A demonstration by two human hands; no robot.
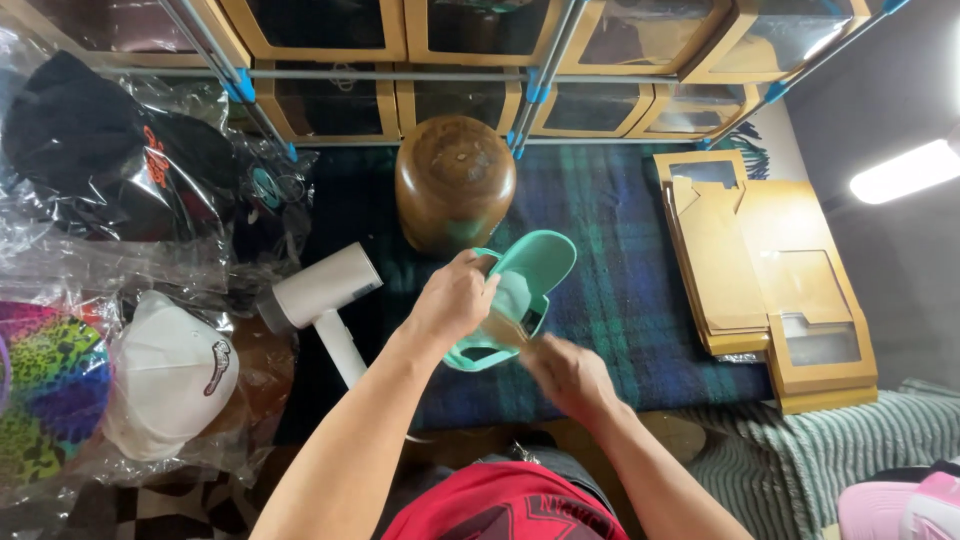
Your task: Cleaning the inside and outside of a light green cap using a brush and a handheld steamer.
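From up here I look down on a dark green and blue plaid blanket [620,250] that covers most of the middle. Along the top runs a rack of clear-fronted boxes with tan frames [330,100], held by grey rods and blue joints. At the right lies a stack of flattened tan cardboard boxes [770,270] with clear windows, well apart from my hands. At the left sits a heap of caps in crinkled clear plastic bags: black ones [110,150] at the top, a white cap [165,375] lower down, and a bright leopard-patterned one [45,390] at the edge. A rounded wooden hat block [455,180] stands on the blanket just beyond my hands, and a white handheld steamer [325,295] lies just to their left.

The mint-green cap [525,285] is held above the blanket, between the block and my body, turned inside up with its brim pointing away to the right. My left hand [455,300] has its fingers curled over the near rim of the cap. My right hand [570,375] is blurred; it touches the cap's lower edge, but I cannot tell whether it grips.
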